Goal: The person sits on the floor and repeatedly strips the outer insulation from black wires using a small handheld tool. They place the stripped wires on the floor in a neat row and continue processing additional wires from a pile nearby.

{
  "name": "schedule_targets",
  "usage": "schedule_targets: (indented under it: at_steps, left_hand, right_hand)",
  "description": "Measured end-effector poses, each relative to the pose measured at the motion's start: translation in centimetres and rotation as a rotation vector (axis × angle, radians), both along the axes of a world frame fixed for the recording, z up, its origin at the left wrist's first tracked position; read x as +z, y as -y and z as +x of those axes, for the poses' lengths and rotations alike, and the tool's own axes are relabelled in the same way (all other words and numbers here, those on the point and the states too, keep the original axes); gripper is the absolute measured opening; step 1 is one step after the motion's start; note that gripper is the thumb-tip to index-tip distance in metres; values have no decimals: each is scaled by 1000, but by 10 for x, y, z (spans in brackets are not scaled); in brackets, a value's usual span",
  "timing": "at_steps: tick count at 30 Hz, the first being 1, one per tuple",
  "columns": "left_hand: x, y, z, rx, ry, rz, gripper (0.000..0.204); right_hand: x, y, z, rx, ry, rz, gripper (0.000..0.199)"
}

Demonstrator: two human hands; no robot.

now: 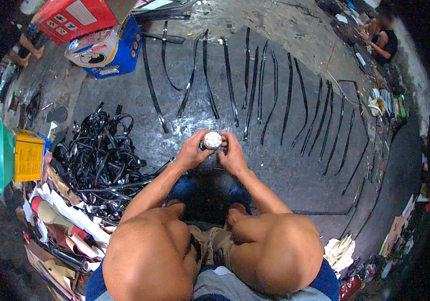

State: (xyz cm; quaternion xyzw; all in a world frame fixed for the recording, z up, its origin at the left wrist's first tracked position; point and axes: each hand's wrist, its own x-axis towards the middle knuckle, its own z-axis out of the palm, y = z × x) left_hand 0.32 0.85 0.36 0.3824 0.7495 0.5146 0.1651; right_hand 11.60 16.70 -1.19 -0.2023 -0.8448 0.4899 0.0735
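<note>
Both hands come together in front of my knees around a round thing with a speckled white top (212, 140); its lower part is hidden, so its kind is unclear. My left hand (194, 152) is closed against its left side. From the right, my right hand (232, 156) grips it with curled fingers. Beyond and to the right, long glossy black strips (226, 83) lie spread side by side on a dark sheet (185, 108). A tangled heap of black strips (102, 153) sits to the left, one strand running towards my left forearm.
A red box (74, 20) and a blue box (119, 52) stand at the far left. Nearer left are a yellow container (28, 155), a green basin (2, 155) and scrap sheets (49, 215). Another person (383, 40) sits at the far right.
</note>
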Motion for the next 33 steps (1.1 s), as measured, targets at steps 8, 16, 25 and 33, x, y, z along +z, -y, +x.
schedule_targets:
  at_steps: [8, 16, 25, 33]
  left_hand:
    - [8, 7, -5, -9, -13, -59, 44]
    - [-2, 2, -9, -74, -79, -97, 50]
    - [-4, 2, -12, -106, -5, -170, 53]
    - [-9, 2, -11, -67, 1, -72, 46]
  right_hand:
    - [-59, -2, -29, -246, 244, -223, 23]
    - [35, -20, -18, -609, 292, -1020, 25]
    - [272, -81, 30, -207, -352, -1042, 21]
    - [348, -115, 13, 18, -693, -1118, 37]
